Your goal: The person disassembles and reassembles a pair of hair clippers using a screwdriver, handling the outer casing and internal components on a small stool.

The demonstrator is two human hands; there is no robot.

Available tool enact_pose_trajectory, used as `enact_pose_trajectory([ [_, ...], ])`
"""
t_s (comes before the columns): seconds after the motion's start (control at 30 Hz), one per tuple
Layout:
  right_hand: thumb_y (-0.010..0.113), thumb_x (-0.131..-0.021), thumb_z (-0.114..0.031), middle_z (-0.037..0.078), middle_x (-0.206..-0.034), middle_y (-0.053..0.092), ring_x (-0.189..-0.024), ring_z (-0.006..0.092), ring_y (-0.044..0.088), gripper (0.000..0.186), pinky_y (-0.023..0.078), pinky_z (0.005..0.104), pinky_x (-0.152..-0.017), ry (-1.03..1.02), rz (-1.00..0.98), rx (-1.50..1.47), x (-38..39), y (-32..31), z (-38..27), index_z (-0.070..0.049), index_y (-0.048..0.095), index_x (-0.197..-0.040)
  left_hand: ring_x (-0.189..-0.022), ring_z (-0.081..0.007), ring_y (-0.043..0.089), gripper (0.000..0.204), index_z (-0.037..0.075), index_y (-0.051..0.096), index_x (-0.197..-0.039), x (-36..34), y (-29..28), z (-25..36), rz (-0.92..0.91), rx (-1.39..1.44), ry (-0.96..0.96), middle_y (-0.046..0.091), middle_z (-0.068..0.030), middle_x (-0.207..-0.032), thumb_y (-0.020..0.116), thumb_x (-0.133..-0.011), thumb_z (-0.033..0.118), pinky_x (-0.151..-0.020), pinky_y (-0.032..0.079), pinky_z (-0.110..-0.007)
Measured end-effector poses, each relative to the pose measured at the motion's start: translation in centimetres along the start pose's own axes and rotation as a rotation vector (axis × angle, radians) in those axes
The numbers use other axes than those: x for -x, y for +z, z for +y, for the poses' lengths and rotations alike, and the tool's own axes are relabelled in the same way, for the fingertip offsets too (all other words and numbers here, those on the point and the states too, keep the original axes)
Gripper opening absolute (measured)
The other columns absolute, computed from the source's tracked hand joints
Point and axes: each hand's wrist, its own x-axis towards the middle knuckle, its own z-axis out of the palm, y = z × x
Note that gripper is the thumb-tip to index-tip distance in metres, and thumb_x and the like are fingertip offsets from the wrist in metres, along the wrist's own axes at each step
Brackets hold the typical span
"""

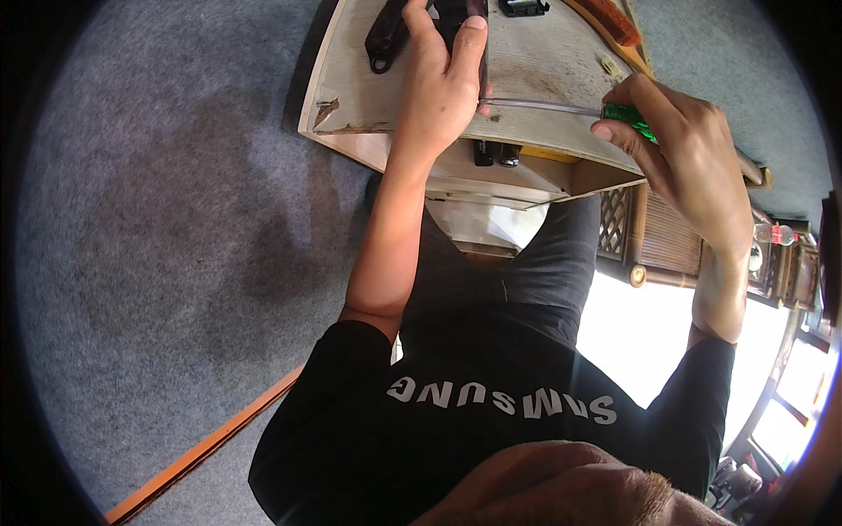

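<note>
My left hand (pixel 441 92) is closed around a dark, elongated device (pixel 462 12), its thumb along the right side; the device runs off the upper edge of the picture. My right hand (pixel 688 153) grips the green handle of a screwdriver (pixel 561 108). Its thin metal shaft points left, and the tip meets the device's near end beside my left hand; the exact contact is too small to make out. Just left of my left hand lies a black casing part (pixel 386 35) with a hanging loop at its end. A small black plastic piece (pixel 524 8) lies farther right.
All this is over a worn, light wooden tabletop (pixel 544 70) with chipped edges. A brush (pixel 605 19) with a wooden handle lies at its far right. Small dark items (pixel 495 153) sit in the open compartment below. Bamboo furniture (pixel 671 232) stands to the right, on grey carpet (pixel 175 219).
</note>
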Motion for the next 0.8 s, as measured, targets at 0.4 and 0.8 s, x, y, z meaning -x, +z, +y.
enact_pose_trajectory([
  [0.4,0.085,-0.081,-0.022,0.006,-0.094,0.07,-0.082,0.0239,0.076,0.032,0.063,0.0397,-0.068,0.0,0.025,0.032,0.1,-0.2,-0.3,-0.008,0.062,-0.098,-0.139,-0.0301,0.047,0.061,-0.001,0.028,-0.16,-0.2,0.1,-0.3,0.023,0.044,0.023,0.047,-0.0218,-0.152,0.053,-0.112,0.025,-0.118,0.036,-0.041],
  [0.8,0.078,-0.091,-0.023,0.007,-0.088,0.072,-0.072,0.0258,0.074,0.023,0.06,0.0406,-0.065,0.042,-0.046,-0.014,0.1,-0.9,-0.8,-0.006,0.064,-0.097,-0.143,-0.029,0.045,0.062,-0.002,0.024,-0.162,0.0,0.0,-0.7,-0.014,0.069,0.033,0.046,-0.0213,-0.155,0.052,-0.112,0.023,-0.12,0.034,-0.039],
])
